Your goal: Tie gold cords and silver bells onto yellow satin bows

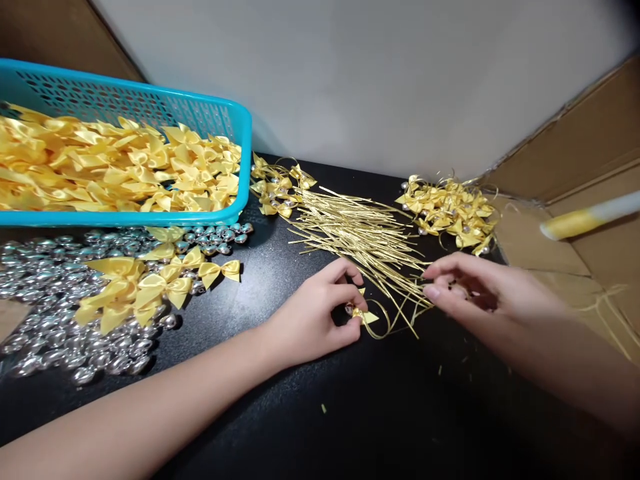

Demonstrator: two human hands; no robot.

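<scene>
Left hand pinches a yellow satin bow, best held steady; right hand, nearly closed beside thin metallic-gold cords, grip unclear.

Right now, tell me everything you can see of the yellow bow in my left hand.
The yellow bow is small, with a pointed tip and what looks like shiny ribbon. Your left hand curls around it, hiding much of it, so its full shape can't be told. A silvery bead shows close beside it, and a thin gold cord curves out on its right. Whether it touches the black table is unclear.
</scene>
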